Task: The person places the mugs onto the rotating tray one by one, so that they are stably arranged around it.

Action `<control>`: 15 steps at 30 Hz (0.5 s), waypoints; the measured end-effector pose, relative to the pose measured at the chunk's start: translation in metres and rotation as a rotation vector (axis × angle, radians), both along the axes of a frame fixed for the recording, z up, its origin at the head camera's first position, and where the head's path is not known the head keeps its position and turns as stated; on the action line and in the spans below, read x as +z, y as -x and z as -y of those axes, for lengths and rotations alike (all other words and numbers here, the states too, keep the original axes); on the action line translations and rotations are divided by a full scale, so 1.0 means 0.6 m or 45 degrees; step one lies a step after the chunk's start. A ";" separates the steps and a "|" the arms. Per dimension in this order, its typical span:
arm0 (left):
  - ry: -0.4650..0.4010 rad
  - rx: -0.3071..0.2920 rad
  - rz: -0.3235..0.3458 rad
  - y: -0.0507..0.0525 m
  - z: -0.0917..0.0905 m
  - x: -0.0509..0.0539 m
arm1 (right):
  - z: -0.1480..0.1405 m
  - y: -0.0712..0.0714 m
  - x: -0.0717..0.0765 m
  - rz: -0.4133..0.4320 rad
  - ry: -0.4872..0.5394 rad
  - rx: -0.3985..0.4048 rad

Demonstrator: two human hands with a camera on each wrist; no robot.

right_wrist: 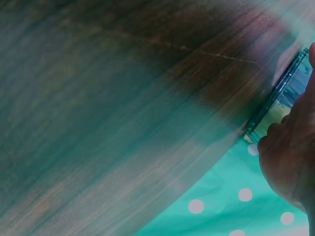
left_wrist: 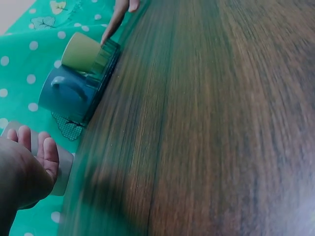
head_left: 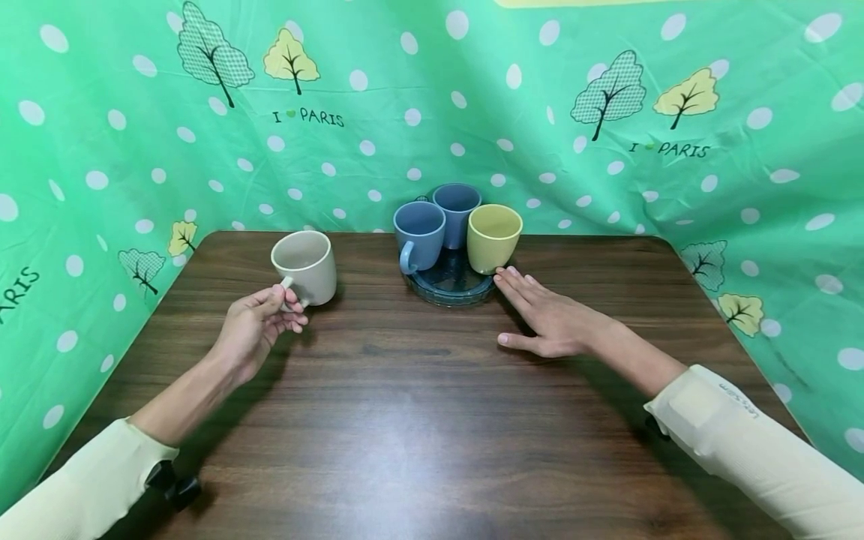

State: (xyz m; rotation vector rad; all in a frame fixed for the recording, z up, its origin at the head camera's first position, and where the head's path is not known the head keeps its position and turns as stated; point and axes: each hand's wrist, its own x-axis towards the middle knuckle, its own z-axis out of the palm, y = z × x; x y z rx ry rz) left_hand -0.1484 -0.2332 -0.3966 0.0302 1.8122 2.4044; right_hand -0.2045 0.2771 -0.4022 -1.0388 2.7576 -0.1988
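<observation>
With thumb and fingers, my left hand (head_left: 259, 326) pinches the handle of a pale grey mug (head_left: 313, 274) at the table's left back. In the left wrist view that mug (left_wrist: 64, 169) is partly hidden behind the hand. A round, dark clear-glass tray (head_left: 451, 292) stands at the back middle. On it are a blue mug (head_left: 421, 236) with its handle toward me, a second blue mug (head_left: 459, 214) behind, and a yellow mug (head_left: 494, 244) at right. The fingers of my right hand (head_left: 550, 315) are extended, their tips at the tray's right rim beside the yellow mug.
The dark wood table (head_left: 398, 420) extends toward me. Behind it and along both sides hangs a green dotted cloth (head_left: 378, 150) printed with trees. A black strap piece (head_left: 178, 484) hangs beneath the left sleeve.
</observation>
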 end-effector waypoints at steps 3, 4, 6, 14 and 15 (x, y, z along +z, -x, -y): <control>-0.004 -0.006 -0.005 -0.002 -0.002 0.000 | 0.000 0.000 -0.001 0.000 0.001 0.004; -0.004 -0.007 -0.006 -0.003 -0.003 0.000 | 0.000 0.000 -0.001 -0.001 0.001 0.007; -0.006 -0.012 -0.009 -0.004 -0.004 0.000 | 0.000 0.000 -0.001 0.000 -0.001 0.009; -0.001 -0.024 -0.012 -0.012 -0.010 0.000 | 0.000 0.000 -0.002 0.007 -0.022 -0.002; 0.002 -0.023 -0.008 -0.014 -0.011 -0.001 | 0.000 0.000 -0.003 0.006 -0.024 -0.001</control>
